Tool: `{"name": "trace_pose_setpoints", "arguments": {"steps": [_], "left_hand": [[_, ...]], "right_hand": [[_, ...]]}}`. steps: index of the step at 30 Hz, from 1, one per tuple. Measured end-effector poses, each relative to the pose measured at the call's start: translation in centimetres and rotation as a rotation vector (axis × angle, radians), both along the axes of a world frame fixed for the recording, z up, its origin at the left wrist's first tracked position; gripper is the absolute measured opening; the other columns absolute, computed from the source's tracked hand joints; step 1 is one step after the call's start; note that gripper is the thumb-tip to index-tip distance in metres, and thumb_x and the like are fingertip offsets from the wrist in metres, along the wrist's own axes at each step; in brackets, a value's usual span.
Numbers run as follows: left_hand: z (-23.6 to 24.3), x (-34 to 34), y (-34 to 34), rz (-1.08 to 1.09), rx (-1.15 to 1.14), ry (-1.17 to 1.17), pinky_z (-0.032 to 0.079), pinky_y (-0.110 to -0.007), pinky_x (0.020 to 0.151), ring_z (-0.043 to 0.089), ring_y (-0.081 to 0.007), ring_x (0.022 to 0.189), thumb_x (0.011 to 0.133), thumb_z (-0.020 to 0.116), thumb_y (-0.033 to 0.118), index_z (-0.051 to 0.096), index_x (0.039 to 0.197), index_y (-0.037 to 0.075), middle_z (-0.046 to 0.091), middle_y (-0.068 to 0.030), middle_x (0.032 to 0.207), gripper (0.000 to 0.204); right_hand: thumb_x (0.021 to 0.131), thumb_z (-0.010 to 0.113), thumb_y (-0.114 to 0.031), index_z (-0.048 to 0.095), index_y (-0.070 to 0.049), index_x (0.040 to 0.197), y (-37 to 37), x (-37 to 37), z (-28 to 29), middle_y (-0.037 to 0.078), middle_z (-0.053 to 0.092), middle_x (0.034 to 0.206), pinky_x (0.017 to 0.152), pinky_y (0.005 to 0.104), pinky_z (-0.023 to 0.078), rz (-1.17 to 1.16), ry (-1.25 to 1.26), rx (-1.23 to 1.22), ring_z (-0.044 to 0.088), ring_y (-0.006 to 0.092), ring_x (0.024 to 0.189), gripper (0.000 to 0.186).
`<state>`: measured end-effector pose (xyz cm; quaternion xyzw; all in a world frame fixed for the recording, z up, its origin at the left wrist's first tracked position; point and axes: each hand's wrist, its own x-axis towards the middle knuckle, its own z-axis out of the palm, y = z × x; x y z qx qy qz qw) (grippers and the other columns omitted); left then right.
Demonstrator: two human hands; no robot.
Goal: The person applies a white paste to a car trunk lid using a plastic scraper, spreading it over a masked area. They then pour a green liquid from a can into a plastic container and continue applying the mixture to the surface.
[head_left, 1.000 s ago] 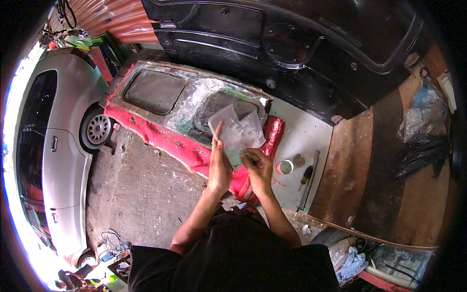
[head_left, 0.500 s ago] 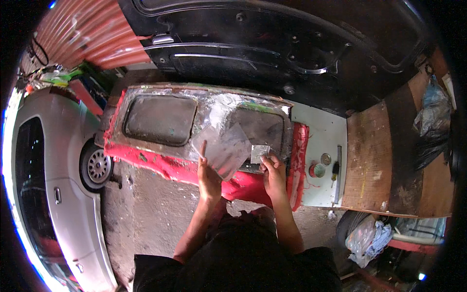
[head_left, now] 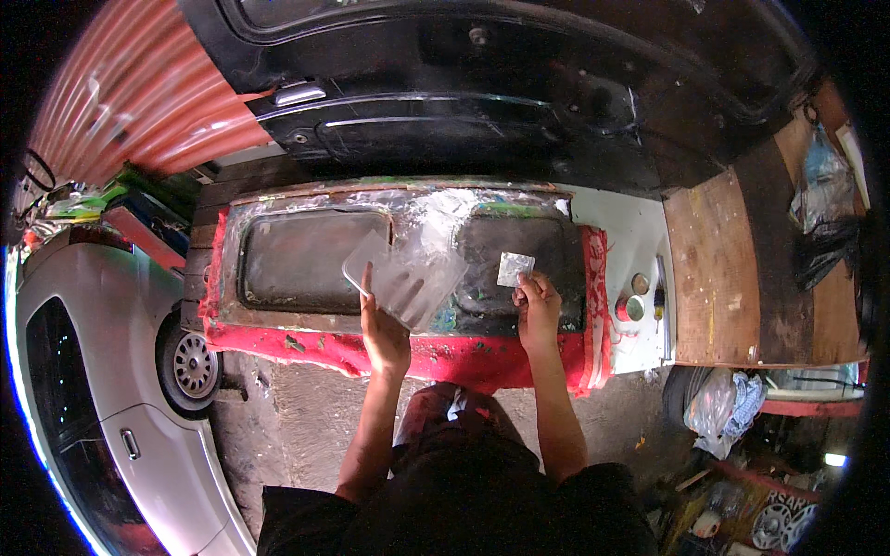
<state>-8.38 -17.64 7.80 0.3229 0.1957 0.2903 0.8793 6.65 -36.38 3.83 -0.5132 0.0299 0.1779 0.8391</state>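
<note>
A clear, smudged flat sheet (head_left: 422, 283) rests in my left hand (head_left: 386, 338), the fingers showing through it and one along its edge. My right hand (head_left: 539, 306) pinches a small square spreader (head_left: 515, 269), pale and stained, to the right of the sheet. Both are above a worn vehicle panel (head_left: 315, 320) with two dark recessed areas. White powdery material (head_left: 447, 211) covers the strip between those recesses. A red cloth (head_left: 445, 357) lies under the panel and hangs over the near side.
Right of the panel, a white surface (head_left: 640, 227) bears an open tin (head_left: 630, 309), a round lid (head_left: 640, 284) and a long metal strip. A big black vehicle panel (head_left: 417, 83) stands behind. A silver car (head_left: 167, 454) is on the left, wooden boards (head_left: 714, 287) on the right.
My right hand has moved the spreader away from the sheet, to the right and farther out. The left hand keeps hold of the sheet, now tilted differently. The whole view has shifted slightly.
</note>
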Motion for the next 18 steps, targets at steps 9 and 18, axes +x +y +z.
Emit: {"name": "trace_pose_setpoints", "arguments": {"steps": [9, 18], "left_hand": [[-1.1, -1.6, 3.7, 0.051, -0.006, 0.009, 0.043, -0.059, 0.109, 0.053, -0.0448, 0.13, 0.1, 0.051, 0.052, 0.023, 0.162, 0.02, 0.048, -0.0206, 0.148, 0.075], [-5.7, 1.1, 8.8, 0.037, 0.029, 0.098, 0.041, -0.051, 0.112, 0.054, -0.0388, 0.13, 0.1, 0.05, 0.048, 0.023, 0.161, 0.017, 0.051, -0.021, 0.144, 0.074]], "right_hand": [[0.092, 0.072, -0.007, 0.069, -0.002, 0.098, 6.1, 3.1, -3.4, -0.001, 0.061, 0.077, 0.059, 0.027, 0.043, -0.05, -0.033, -0.138, 0.053, 0.0086, 0.065, 0.008], [0.089, 0.076, -0.014, 0.073, 0.0, 0.092, 12.7, 8.2, -8.1, -0.002, 0.061, 0.069, 0.058, 0.0274, 0.041, -0.13, -0.185, -0.466, 0.051, 0.0077, 0.06, 0.014]]}}
